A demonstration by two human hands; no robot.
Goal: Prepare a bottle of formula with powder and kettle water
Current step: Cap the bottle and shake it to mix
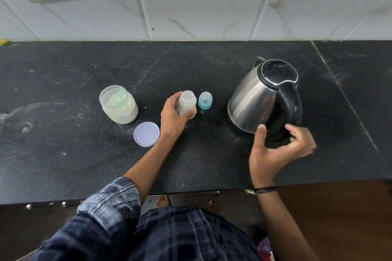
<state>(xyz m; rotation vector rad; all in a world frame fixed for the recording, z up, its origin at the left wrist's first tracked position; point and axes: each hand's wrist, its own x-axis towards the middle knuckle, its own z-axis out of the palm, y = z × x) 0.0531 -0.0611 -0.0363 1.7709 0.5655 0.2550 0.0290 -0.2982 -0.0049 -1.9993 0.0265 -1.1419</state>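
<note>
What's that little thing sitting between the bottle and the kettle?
In the head view, the teal bottle cap stands alone between the bottle and kettle.

My left hand point(172, 117) is reaching forward, fingers curling in a grip; my right hand point(277, 150) is hovering open, fingers spread.

Dark blue checked shirt point(180, 237), left sleeve point(110, 199) rolled to the elbow, thin black thread band point(266, 190) around the right wrist, bare feet point(163, 201)

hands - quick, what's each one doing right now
Left hand: closed around the open bottle, which stands on the counter.
Right hand: open, empty, fingers curled just short of the kettle handle.
</note>
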